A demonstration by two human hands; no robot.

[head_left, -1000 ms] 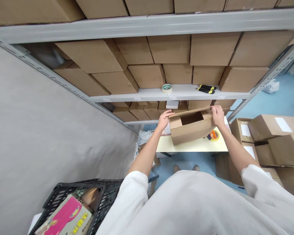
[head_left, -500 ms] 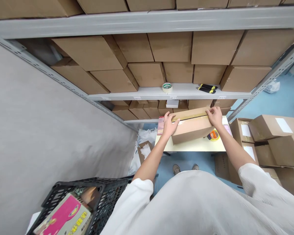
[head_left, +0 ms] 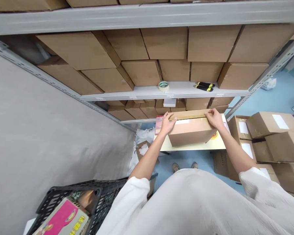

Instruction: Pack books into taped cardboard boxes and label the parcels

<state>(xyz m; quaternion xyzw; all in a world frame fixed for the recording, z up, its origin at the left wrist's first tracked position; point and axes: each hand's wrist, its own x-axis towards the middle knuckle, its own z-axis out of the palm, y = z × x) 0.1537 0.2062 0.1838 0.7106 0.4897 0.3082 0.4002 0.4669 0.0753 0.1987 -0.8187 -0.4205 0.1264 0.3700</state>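
A brown cardboard box [head_left: 189, 134] stands on a pale yellow table [head_left: 198, 146], its top seam running left to right with a narrow dark gap. My left hand [head_left: 167, 123] grips its upper left end, thumb on the near flap and fingers over the far one. At the upper right end, my right hand [head_left: 214, 118] grips the box in the same way, fingers bent over the seam. Partly hidden behind the box's right side is a yellow and orange tape roll [head_left: 215, 134]. A pink printed item [head_left: 158, 123] lies left of the box.
Beyond the table, a grey metal shelf [head_left: 147, 95] full of cartons carries a masking tape roll [head_left: 163, 86] and black-and-yellow cutters [head_left: 204, 86]. Stacked cartons [head_left: 284, 143] stand at right. A black crate [head_left: 100, 195] sits lower left, beside the grey wall [head_left: 51, 130].
The box has turned so its seam lies more level, and its right end now covers more of the tape roll. Both hands stay on it. The view has shifted slightly.
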